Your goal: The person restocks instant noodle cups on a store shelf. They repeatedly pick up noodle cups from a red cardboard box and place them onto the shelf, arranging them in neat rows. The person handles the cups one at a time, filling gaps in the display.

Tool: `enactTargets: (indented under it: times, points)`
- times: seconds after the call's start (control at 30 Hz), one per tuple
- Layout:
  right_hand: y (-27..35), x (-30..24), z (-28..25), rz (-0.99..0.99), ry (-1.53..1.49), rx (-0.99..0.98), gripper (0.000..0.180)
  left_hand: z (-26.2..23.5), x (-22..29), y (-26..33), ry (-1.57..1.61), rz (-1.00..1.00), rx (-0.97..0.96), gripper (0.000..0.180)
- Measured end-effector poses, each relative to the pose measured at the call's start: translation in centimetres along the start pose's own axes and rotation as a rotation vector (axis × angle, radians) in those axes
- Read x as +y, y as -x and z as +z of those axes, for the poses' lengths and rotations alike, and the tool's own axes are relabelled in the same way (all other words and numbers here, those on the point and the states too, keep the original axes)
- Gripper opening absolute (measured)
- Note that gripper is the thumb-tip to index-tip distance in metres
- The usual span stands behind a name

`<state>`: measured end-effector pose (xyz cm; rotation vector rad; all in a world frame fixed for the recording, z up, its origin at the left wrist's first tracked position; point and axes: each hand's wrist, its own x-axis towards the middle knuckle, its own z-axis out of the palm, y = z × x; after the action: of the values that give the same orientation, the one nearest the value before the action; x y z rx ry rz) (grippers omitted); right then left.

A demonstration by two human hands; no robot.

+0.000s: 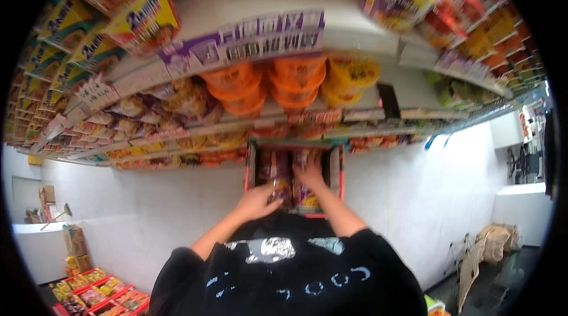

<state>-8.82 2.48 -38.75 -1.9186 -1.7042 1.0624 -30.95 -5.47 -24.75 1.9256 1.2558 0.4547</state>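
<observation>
A box with red edges (248, 169) stands before me below the shelves, holding two rows of purple and yellow packets. My left hand (258, 200) is at the box's near left side, its fingers and thumb curved round the near end of a purple packet (277, 169). Inside the box, my right hand (310, 173) lies over the right-hand row, fingers stretched across a purple-and-yellow packet (307, 196). Blur softens the fingertips of both hands.
Shelves rise just beyond the box, with a price strip (248, 43) along one edge. Orange tubs (239, 88), yellow tubs (352, 79) and noodle packs (142, 23) fill them. Red crates of packets (100, 295) stand at lower left; brown bags (497, 242) lie at right.
</observation>
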Motion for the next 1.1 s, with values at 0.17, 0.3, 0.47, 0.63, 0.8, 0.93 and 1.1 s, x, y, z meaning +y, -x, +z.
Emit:
enactTargets:
  times: [0.17, 0.3, 0.47, 0.63, 0.8, 0.93, 1.1]
  points:
    - [6.2, -4.5, -8.5, -0.365, 0.029, 0.025, 0.077, -2.9, 0.7, -1.3, -0.034, -0.135, -0.153, 0.052]
    - [11.1, -4.2, -11.8, -0.413, 0.153, -0.062, 0.064, -11.3, 6.1, -3.7, -0.139, 0.004, 0.071, 0.049]
    - [12.1, -2.6, -11.0, -0.521, 0.412, -0.037, 0.043, -20.9, 15.8, -6.9, -0.086, 0.332, 0.540, 0.035]
    - [11.2, -1.9, -11.0, -0.535, 0.375, -0.050, 0.041, -28.8, 23.6, -13.7, -0.055, 0.391, 0.822, 0.061]
    - [11.3, -2.0, -11.8, -0.552, 0.300, -0.081, 0.044, -35.4, 26.3, -22.6, -0.019, 0.187, 0.928, 0.115]
    - [10.9, -1.2, -11.1, -0.590, 0.190, -0.048, 0.047, -37.4, 29.2, -26.7, -0.074, -0.002, 1.065, 0.127]
    - [11.2, -0.7, -11.2, -0.636, 0.120, -0.033, 0.047, -37.4, 29.2, -31.1, -0.140, -0.021, 1.288, 0.128]
